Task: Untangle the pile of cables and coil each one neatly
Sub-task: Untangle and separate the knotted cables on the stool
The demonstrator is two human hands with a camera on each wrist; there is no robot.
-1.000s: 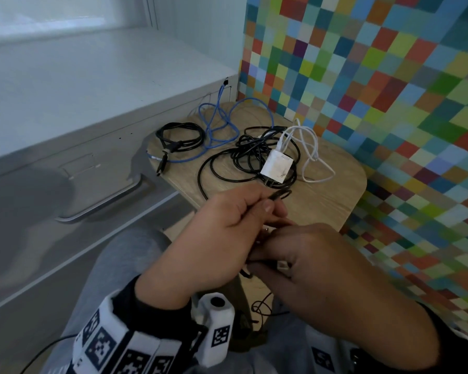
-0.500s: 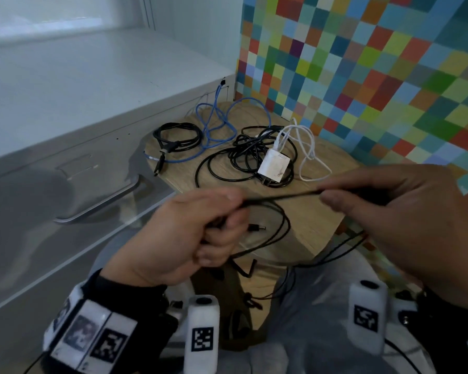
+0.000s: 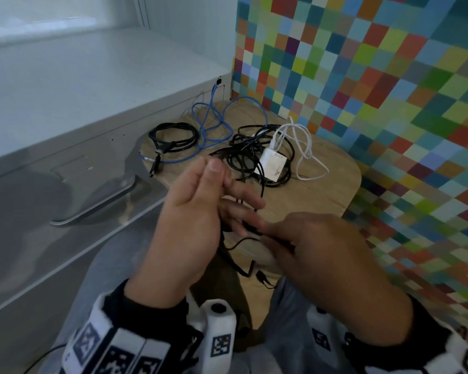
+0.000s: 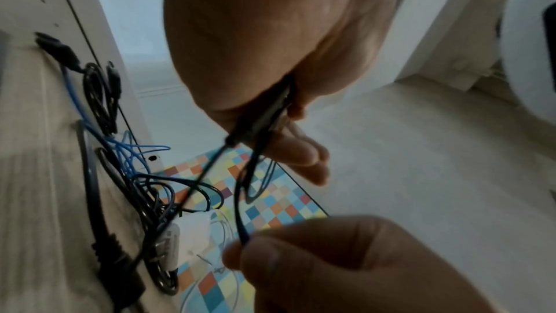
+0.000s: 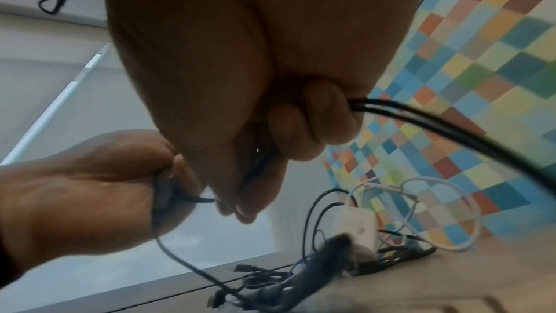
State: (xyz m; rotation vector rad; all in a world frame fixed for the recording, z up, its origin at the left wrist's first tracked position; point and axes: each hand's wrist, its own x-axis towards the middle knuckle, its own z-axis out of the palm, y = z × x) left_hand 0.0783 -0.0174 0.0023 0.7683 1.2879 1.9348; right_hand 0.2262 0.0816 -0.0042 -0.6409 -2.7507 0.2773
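Observation:
I hold a thin black cable [image 3: 237, 242] over my lap, in front of a small wooden table [image 3: 322, 195]. My left hand [image 3: 197, 211] keeps turns of it against the palm under the thumb, fingers fairly straight. My right hand [image 3: 327, 252] pinches the same cable [image 4: 240, 211] close by, and its curled fingers [image 5: 316, 116] grip a strand that runs off to the right. On the table lie a tangle of black cables [image 3: 250, 155], a white charger [image 3: 273, 164] with a white cable [image 3: 307, 147], a blue cable [image 3: 214, 125] and a coiled black cable [image 3: 173, 137].
A white cabinet with a metal drawer handle [image 3: 92, 209] stands to the left of the table. A wall of coloured squares [image 3: 389, 103] rises right behind and beside it. My knees in grey trousers [image 3: 114, 265] are below the hands.
Half a second ago my hands were apart with the black cable stretched between them. My right hand has come back in beside my left, whose fingers have straightened.

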